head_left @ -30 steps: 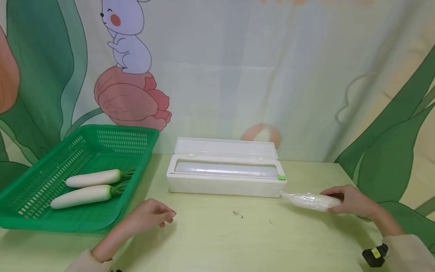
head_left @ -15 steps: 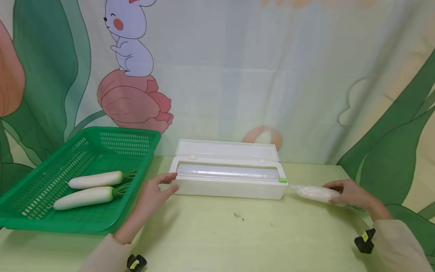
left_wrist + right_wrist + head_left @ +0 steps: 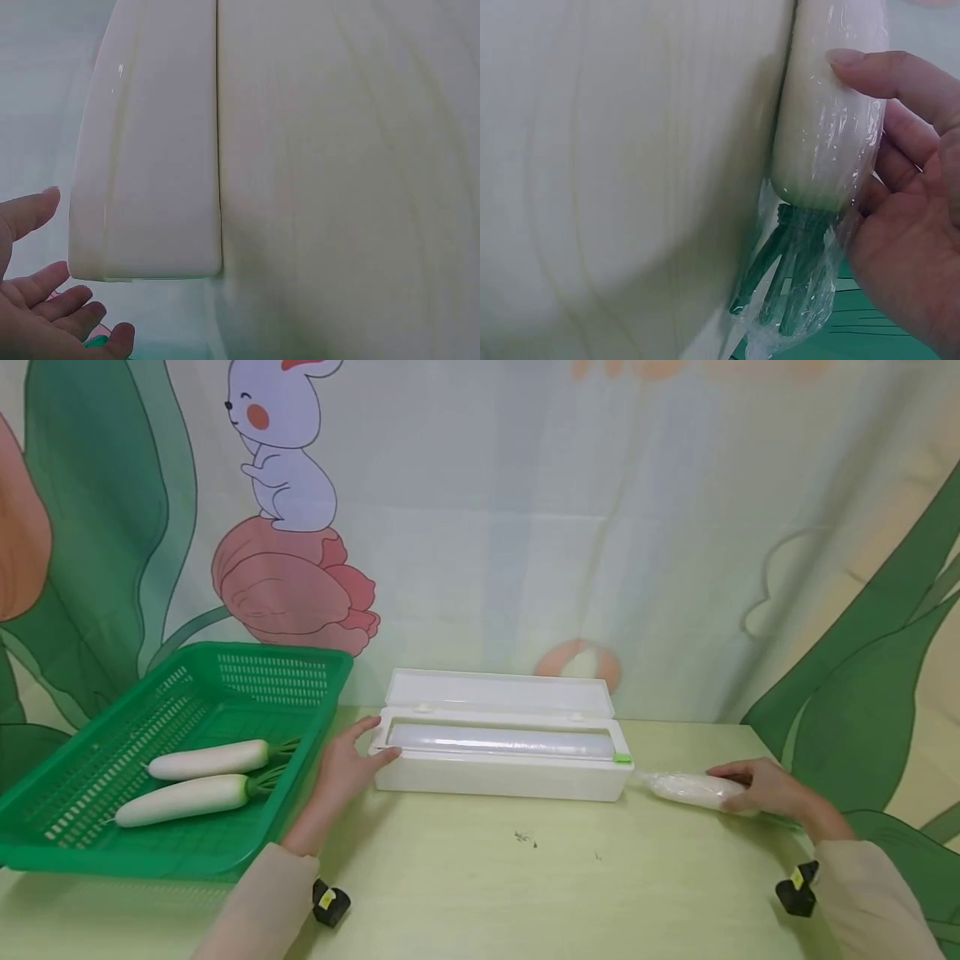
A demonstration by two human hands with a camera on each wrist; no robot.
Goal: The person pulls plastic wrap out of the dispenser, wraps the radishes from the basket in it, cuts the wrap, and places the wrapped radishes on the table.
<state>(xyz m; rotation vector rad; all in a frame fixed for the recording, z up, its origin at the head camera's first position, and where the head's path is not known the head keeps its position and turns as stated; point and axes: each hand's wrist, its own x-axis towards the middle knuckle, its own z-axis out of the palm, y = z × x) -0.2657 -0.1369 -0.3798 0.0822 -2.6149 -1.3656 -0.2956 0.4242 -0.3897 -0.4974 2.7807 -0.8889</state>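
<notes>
A white plastic-wrap dispenser box (image 3: 498, 781) stands at the back of the table with its lid raised, a roll of cling film (image 3: 502, 739) inside. My left hand (image 3: 347, 768) is at the box's left end, thumb and fingers spread apart around the corner. In the left wrist view, the fingers (image 3: 64, 304) lie near the box's end (image 3: 150, 247). Right of the box, my right hand (image 3: 768, 792) holds a white radish (image 3: 693, 789) wrapped in clear film, low at the table. Thumb on one side and fingers behind it, the right wrist view shows green stems (image 3: 791, 262) under the film.
On the left, a green plastic basket (image 3: 172, 856) holds two unwrapped white radishes (image 3: 183, 799) with green stems. Small dark bits (image 3: 525, 839) lie on the pale table (image 3: 555, 893). A printed curtain (image 3: 480, 527) hangs behind, and a green slide cutter (image 3: 622, 758) sits on the box's right end.
My left hand has moved up and forward to the box's left end, its fingers spreading. The right hand has lowered the wrapped radish slightly and stays right of the box.
</notes>
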